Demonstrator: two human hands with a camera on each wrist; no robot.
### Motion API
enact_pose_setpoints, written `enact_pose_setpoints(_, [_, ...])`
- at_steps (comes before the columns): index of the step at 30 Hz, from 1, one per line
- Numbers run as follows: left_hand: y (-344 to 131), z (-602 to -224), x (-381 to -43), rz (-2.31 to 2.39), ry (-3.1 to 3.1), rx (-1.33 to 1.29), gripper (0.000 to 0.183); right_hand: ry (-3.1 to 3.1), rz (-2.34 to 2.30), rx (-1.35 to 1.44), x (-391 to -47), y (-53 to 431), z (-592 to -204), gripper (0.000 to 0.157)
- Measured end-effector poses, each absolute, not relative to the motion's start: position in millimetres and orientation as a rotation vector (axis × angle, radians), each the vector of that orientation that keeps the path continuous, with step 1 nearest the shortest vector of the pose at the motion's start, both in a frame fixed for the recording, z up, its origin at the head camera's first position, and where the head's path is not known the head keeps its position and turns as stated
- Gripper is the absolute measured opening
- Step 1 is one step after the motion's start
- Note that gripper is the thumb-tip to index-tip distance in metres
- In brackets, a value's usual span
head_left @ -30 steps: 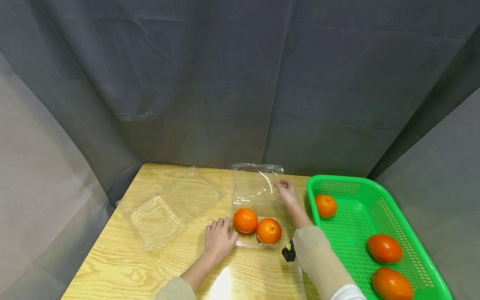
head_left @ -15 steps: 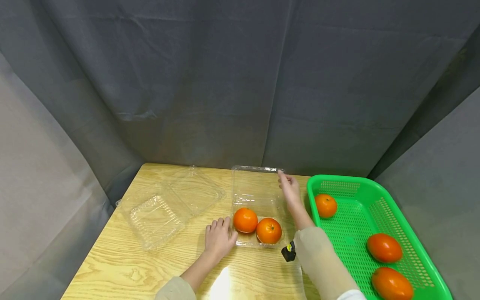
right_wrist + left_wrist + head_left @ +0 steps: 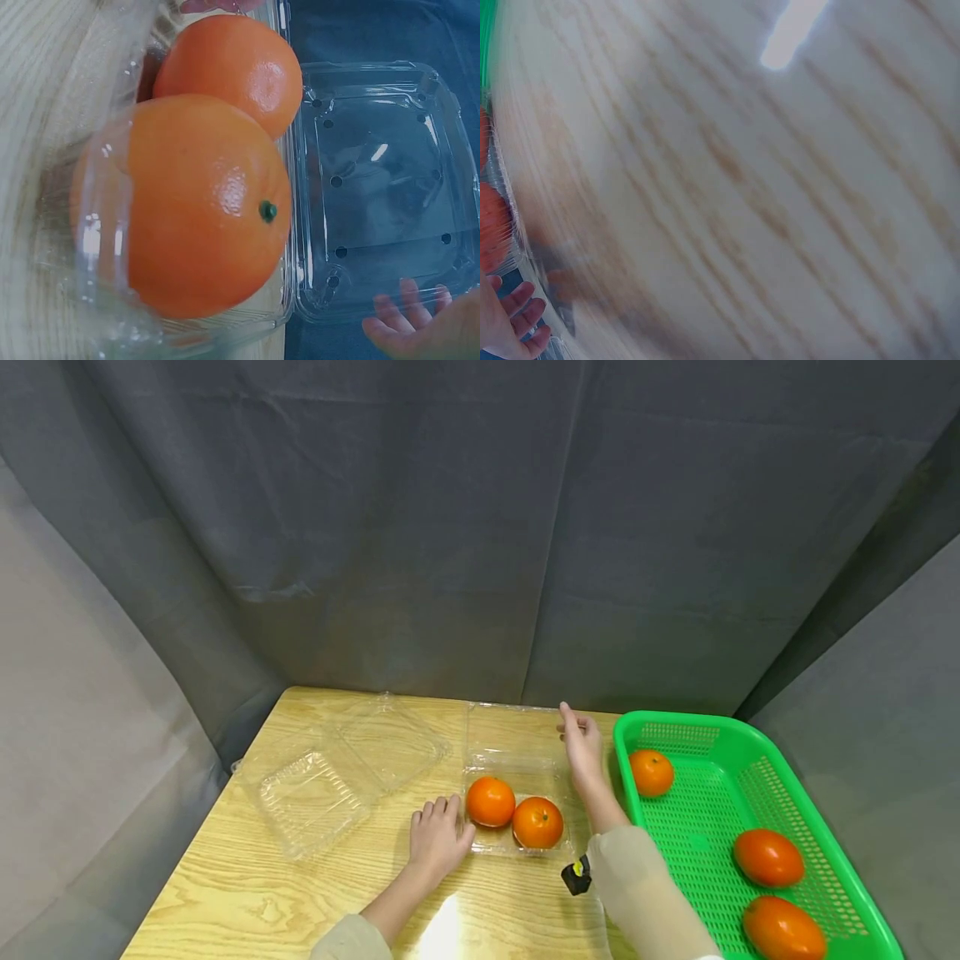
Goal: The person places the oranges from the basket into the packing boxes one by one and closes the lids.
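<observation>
A clear plastic clamshell box (image 3: pixel 480 841) stands on the table with two oranges inside, a left orange (image 3: pixel 491 802) and a right orange (image 3: pixel 537 823). Its lid (image 3: pixel 382 165), pierced with small holes, is swung back on the far side. At the box's left edge lies my left hand (image 3: pixel 438 840), fingers extended and thumb against the rim. My right hand (image 3: pixel 583 750) is up at the lid's right edge, fingers loosely spread; whether the fingertips touch the plastic is hard to tell. In the right wrist view those fingers (image 3: pixel 415 307) show beside the lid's lower corner.
A second clear clamshell box (image 3: pixel 311 802) lies spread on the wooden table (image 3: pixel 247 877) to the left. On the right, a green basket (image 3: pixel 757 735) holds one orange (image 3: pixel 652 772) and two longer orange-red fruits (image 3: pixel 769 857). A grey curtain (image 3: pixel 420 527) hangs behind.
My right hand has shifted slightly away along the lid's side, and its fingers have loosened and spread. The lid's far edge sits lower in the head view. My left hand stays put.
</observation>
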State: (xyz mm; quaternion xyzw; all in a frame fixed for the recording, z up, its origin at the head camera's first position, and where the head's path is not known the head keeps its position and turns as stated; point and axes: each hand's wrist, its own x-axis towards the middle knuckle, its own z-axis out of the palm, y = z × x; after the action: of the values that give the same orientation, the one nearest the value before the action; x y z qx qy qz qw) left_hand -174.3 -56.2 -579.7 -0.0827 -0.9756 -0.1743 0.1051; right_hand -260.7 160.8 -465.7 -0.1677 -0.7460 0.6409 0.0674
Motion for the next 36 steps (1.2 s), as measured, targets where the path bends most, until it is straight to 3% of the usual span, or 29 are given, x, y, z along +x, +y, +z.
enact_pose_setpoints(12, [-55,-580,-174,-0.516,-2.878,-0.245,0.044,-2.128,1.953,-0.463,-245,160,-469,0.046])
enact_pose_setpoints(27, [-57,-579,-175,-0.559,-2.884,-0.26,0.044,-1.96,2.053,-0.339,-217,160,-484,0.039])
enact_pose_setpoints(36, [-61,-578,-174,-0.669,-2.874,-0.248,0.043,-1.883,2.055,-0.269,-204,159,-496,0.027])
